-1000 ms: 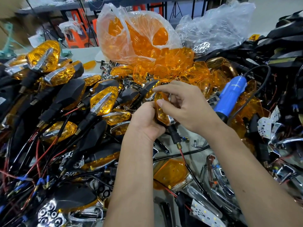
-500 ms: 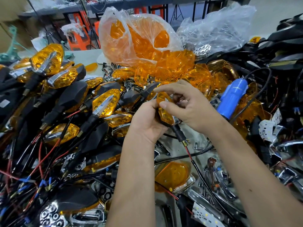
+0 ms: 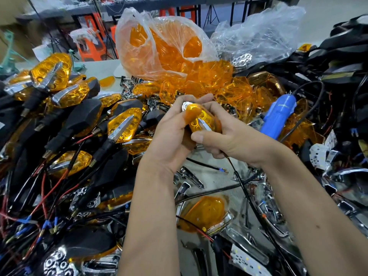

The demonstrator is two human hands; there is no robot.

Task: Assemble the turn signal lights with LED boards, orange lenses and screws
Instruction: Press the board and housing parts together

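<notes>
Both hands hold one turn signal light [image 3: 203, 121] at the centre of the view, its orange lens and chrome strip facing up. My left hand [image 3: 173, 134] grips it from the left, with the thumb seen through the lens near the top. My right hand [image 3: 225, 138] grips it from the right, thumb on the lower edge and fingers curled over the top. A black wire [image 3: 242, 184] hangs down from the light. A loose orange lens [image 3: 203, 213] lies on the table below my hands. LED boards [image 3: 249, 257] lie at the bottom right.
A blue electric screwdriver [image 3: 278, 116] lies to the right of my hands. A plastic bag of orange lenses [image 3: 159, 46] stands behind, with loose lenses spilling out. Finished lights with black housings [image 3: 79, 116] and wires pile on the left. Chrome parts [image 3: 274, 222] litter the front.
Both hands turned the light so its lens faces up, and the right hand shifted from pinching the top to gripping the light's right side. The camera tilted slightly.
</notes>
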